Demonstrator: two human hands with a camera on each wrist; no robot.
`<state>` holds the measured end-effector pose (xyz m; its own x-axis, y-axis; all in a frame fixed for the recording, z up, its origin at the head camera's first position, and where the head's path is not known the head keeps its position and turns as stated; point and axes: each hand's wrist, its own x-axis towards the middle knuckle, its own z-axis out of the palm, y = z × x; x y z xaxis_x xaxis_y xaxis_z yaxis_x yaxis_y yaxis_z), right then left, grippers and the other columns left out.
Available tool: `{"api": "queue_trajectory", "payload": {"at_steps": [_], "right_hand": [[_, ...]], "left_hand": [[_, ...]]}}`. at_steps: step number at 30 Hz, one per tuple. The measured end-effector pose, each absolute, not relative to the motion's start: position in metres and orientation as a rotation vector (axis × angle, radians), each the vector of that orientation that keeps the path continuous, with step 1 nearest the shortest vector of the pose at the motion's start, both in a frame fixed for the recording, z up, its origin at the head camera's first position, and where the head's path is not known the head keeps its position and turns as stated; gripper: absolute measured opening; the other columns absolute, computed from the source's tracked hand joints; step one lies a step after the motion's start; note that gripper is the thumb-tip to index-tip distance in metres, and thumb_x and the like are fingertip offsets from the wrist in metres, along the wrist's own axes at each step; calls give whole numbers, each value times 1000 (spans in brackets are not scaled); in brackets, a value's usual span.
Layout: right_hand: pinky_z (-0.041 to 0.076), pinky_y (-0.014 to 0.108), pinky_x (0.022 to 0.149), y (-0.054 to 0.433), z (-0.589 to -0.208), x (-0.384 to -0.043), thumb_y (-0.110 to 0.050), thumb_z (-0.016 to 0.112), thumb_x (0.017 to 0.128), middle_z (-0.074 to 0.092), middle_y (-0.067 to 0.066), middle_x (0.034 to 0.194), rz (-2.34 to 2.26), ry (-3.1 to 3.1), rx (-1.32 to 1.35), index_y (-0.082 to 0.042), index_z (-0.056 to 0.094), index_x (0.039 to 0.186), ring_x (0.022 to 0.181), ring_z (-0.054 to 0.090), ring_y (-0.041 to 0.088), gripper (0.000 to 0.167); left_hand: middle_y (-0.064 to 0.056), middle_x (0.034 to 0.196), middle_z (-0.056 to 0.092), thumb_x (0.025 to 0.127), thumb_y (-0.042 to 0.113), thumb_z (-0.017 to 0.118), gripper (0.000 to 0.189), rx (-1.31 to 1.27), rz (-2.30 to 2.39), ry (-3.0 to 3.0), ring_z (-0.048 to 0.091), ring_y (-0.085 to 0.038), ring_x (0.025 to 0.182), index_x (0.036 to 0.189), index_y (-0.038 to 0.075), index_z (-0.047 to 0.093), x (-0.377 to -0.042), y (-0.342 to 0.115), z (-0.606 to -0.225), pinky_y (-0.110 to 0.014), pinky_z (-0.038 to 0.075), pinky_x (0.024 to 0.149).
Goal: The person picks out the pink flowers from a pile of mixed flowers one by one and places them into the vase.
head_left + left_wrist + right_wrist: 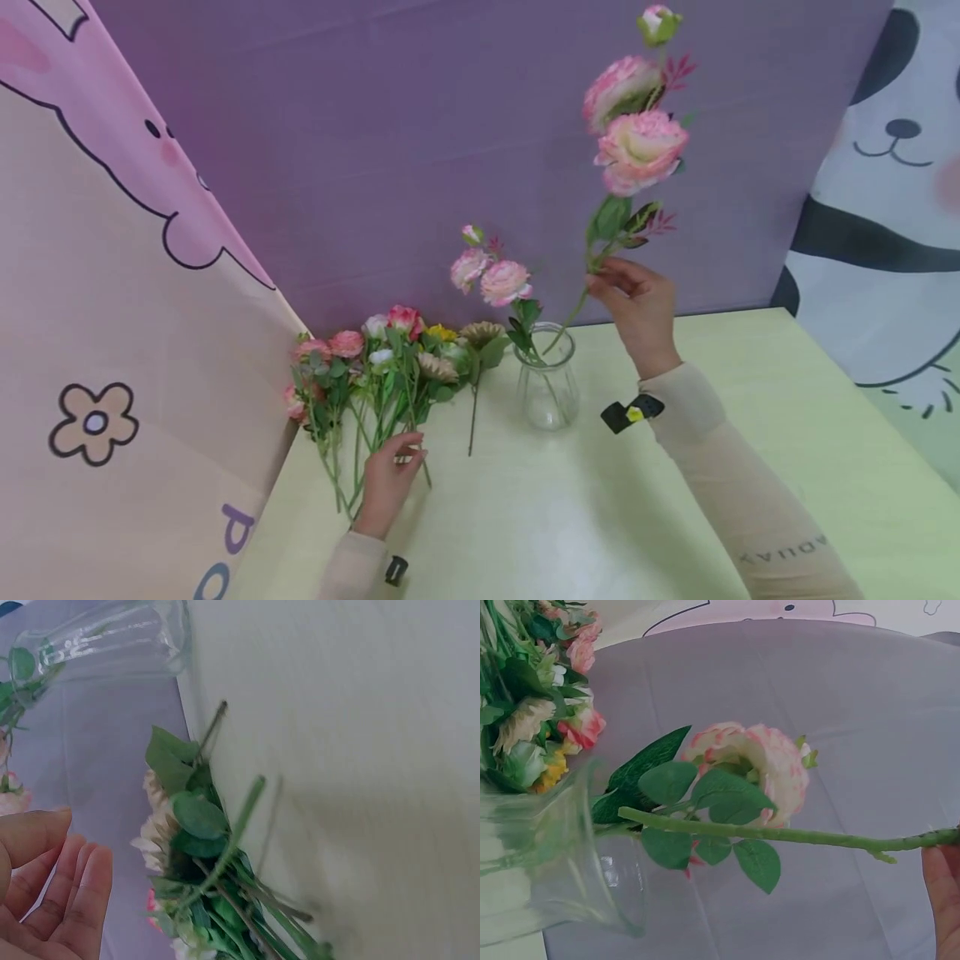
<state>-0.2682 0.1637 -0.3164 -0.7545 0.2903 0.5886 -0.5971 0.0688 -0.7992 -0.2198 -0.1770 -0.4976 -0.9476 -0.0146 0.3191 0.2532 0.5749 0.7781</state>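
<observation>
Held flower: a tall pink-and-white spray [641, 154] is raised in front of the purple backdrop [375, 167], above and to the right of the glass vase, its stem [802, 835] slanted down toward the mouth
Right hand [637, 308]: the stem is pinched between thumb and fingers, just below the lower leaves
Stem end: it is seen at the vase mouth; whether the rim has been passed cannot be told for certain through the glass
Glass vase [534, 408]: it is stood upright on the pale table [487, 533] and is touched by neither hand; a similar pink spray [506, 283] is already held in it, leaned to the left
Left hand [388, 483]: nothing is grasped; the fingers are loosely bent beside the stems of the flower pile
Flower pile [386, 367]: pink, white, yellow and beige blooms are laid at the left, heads toward the backdrop
Handling, flower: a light weight may be expected, top-heavy from the blooms, with a fairly stiff but bendable stem and soft petals that could be crushed; it is best taken by bare stem
Handling, vase: smooth, probably slippery and breakable; if steadied, it is best held round the body, below the rim
</observation>
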Motion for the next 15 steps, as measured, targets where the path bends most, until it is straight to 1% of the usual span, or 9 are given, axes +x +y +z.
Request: {"api": "queue_trajectory", "payload": {"at_steps": [4,7,11,15], "right_hand": [[53,16,67,164,-321,-271,8,71,78,70,-14,76,1720,-1693,302,13,66,99,69,65,2,23],[52,16,64,163,-324,-274,11,70,77,70,-12,75,1716,-1678,315,15,65,99,68,64,2,23],[52,15,64,161,-329,-277,11,69,78,69,-12,74,1723,-1697,309,16,64,99,67,64,1,22],[52,13,64,158,-334,-278,9,70,78,68,-17,73,1735,-1739,263,16,64,99,69,63,0,23]], "left_hand": [[-13,97,69,79,-4,70,25,-162,-1264,-2543,66,-24,82,103,1,67,-219,-186,-499,-26,56,67],[-14,98,68,80,-3,70,25,-128,-1243,-2565,66,-26,84,105,1,67,-218,-193,-501,-28,57,68],[-12,102,68,80,0,71,27,-76,-1247,-2574,66,-24,86,107,4,67,-217,-201,-505,-26,56,69],[-11,102,69,80,1,72,28,-62,-1264,-2565,65,-22,85,107,5,67,-215,-206,-509,-25,56,68]]}}
